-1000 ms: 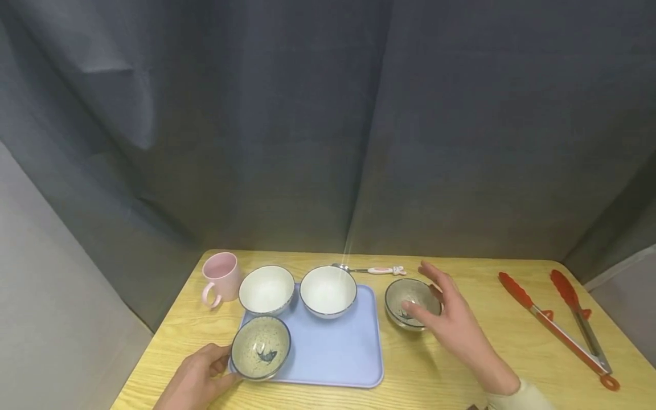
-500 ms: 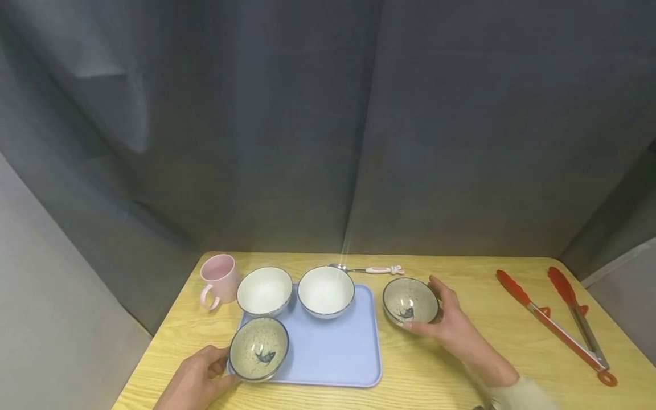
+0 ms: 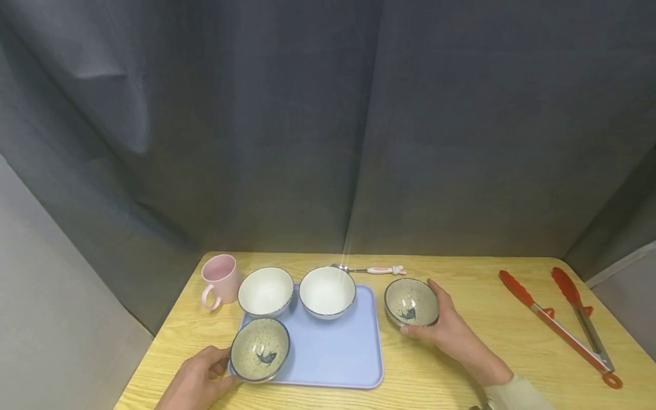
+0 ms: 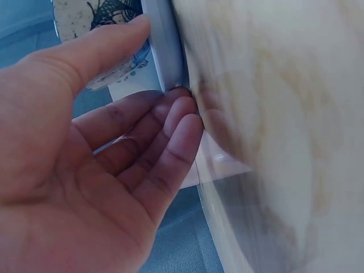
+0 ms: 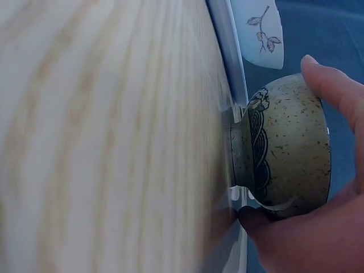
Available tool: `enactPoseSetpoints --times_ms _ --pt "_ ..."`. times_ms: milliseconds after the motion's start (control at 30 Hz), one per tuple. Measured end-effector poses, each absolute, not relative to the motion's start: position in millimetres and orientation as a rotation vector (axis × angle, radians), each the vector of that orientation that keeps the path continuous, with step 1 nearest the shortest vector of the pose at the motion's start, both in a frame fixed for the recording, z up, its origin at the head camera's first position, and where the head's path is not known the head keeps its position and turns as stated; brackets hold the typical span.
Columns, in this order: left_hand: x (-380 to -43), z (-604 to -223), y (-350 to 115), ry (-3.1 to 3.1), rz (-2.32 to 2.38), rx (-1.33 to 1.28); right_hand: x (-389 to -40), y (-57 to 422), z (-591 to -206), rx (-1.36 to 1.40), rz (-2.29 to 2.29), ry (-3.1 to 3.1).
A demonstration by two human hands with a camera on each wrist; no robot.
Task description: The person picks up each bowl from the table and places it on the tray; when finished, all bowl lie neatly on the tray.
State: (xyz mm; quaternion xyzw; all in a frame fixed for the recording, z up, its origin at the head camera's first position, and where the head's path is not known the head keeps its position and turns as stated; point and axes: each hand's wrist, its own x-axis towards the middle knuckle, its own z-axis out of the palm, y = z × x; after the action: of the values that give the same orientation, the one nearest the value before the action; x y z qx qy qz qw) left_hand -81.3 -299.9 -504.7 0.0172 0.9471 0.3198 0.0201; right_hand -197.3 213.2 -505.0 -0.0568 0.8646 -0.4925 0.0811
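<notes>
At the near left corner of the lavender tray (image 3: 338, 356), my left hand (image 3: 197, 376) grips the edge. In the left wrist view the thumb lies by the tray's rim (image 4: 165, 45), with curled fingers (image 4: 176, 131) low against its side. A speckled grey-green bowl (image 3: 260, 348) with a dark fish-like figure inside stands on that corner, close to the hand. My right hand (image 3: 458, 336) holds a matching speckled bowl (image 3: 411, 302), right of the tray. Its thumb is at the near side and its fingers go round the right side. In the right wrist view, the bowl's foot (image 5: 242, 153) is at table level.
Two white bowls, a left one (image 3: 266, 291) and a right one (image 3: 327, 291), stand along the tray's far edge. Beyond them are a pink mug (image 3: 221, 279) and a spoon (image 3: 379, 271). Red-tipped tongs (image 3: 569, 330) lie spread at the right. A dark curtain (image 3: 328, 142) hangs behind.
My right hand has lowered from over the right speckled bowl and closed round its side. The left hand and the other bowls keep their places.
</notes>
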Motion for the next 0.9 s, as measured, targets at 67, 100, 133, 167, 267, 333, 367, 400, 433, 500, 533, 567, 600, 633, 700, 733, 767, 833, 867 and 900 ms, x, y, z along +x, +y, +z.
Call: enactPoseSetpoints --times_ms 67,100,133,167,267,333,367,400,433,500,533,567,600,633,700,733,767,833,867,900 --pt "-81.5 -504.2 -299.8 2.937 0.986 0.051 -197.7 213.1 -505.3 -0.175 -1.472 2.586" --pt "-81.6 -504.0 -299.8 2.936 0.983 0.049 -197.7 213.1 -505.3 -0.176 -1.472 2.583" --pt "-81.5 -503.8 -299.8 2.934 0.981 0.047 -197.5 213.0 -505.1 -0.174 -1.469 2.579" --pt "-81.6 -503.7 -299.8 2.931 0.983 0.046 -197.6 212.9 -504.8 -0.174 -1.470 2.580" --pt "-81.7 -503.5 -300.1 2.927 0.981 0.045 -197.2 212.2 -502.1 -0.151 -1.468 2.563" --pt "-81.8 -503.5 -300.2 2.930 0.981 0.047 -196.3 210.5 -498.8 -0.121 -1.463 2.549" --pt "-81.9 -503.7 -300.3 2.931 0.980 0.047 -195.4 209.3 -497.0 -0.109 -1.467 2.541" --pt "-82.0 -503.9 -300.4 2.931 0.980 0.047 -194.0 208.0 -495.0 -0.101 -1.464 2.536" --pt "-82.1 -504.0 -300.5 2.932 0.978 0.050 -192.1 206.4 -492.7 -0.093 -1.461 2.536" --pt "-82.2 -504.3 -300.7 2.929 0.981 0.048 -187.0 202.5 -488.0 -0.085 -1.467 2.537" --pt "-82.2 -504.4 -300.9 2.922 0.986 0.044 -184.0 200.0 -485.3 -0.093 -1.473 2.538" --pt "-82.1 -504.5 -301.0 2.919 0.986 0.041 -180.8 197.2 -482.5 -0.103 -1.475 2.540" --pt "-82.0 -504.4 -301.1 2.916 0.986 0.038 -177.4 193.9 -479.6 -0.115 -1.474 2.543" --pt "-81.8 -504.5 -301.3 2.915 0.984 0.034 -173.4 190.0 -476.5 -0.122 -1.479 2.538" --pt "-81.5 -504.4 -301.6 2.913 0.980 0.026 -165.2 181.3 -471.0 -0.155 -1.492 2.525" --pt "-81.4 -504.3 -301.4 2.915 0.979 0.025 -160.8 176.7 -468.5 -0.173 -1.495 2.521" --pt "-81.2 -504.3 -301.4 2.917 0.976 0.024 -156.2 171.8 -466.2 -0.190 -1.500 2.514" --pt "-81.1 -504.1 -300.6 2.920 0.983 0.020 -146.2 161.9 -462.4 -0.223 -1.516 2.490" --pt "-81.0 -503.9 -300.1 2.921 0.988 0.017 -141.7 156.9 -461.3 -0.243 -1.515 2.483" --pt "-81.0 -503.9 -299.6 2.922 0.993 0.012 -137.5 151.8 -460.5 -0.261 -1.516 2.474"
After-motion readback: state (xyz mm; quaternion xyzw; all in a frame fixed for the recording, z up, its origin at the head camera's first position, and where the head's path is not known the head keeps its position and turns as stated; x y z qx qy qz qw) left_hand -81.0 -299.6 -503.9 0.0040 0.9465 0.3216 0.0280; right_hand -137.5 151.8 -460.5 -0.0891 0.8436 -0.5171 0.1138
